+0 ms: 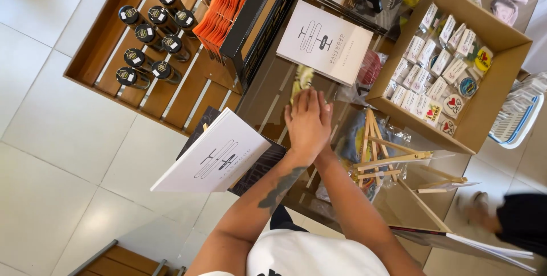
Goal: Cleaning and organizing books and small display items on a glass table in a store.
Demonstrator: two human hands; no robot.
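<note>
Shirt: white garment (319,256) at the bottom edge, closest to the lens.
Forearms: both reach forward and meet over the glass tabletop (273,91); a dark tattoo marks the left one.
Left hand (305,125): flat, fingers together and extended, laid palm down over the other hand above the glass; it grips nothing.
Right hand (326,117): almost wholly covered by the left hand, only finger edges showing; whether it is open or closed cannot be told.
Near booklet (213,153): white cover with dark line drawing, lying tilted on a dark pad at the table's left corner, just beside the left forearm, untouched.
Far booklet (325,42): same white cover, lying beyond the hands on the glass.
Wooden easel (387,159): small, lying just right of the hands, over a clear plastic packet.
Cardboard box (490,102): open, right of the easel, filled with rows of small wrapped items and round badges.
Wooden rack (122,25): on the floor left of the table, holding dark bottles (151,34) and a row of orange packets (219,19).
</note>
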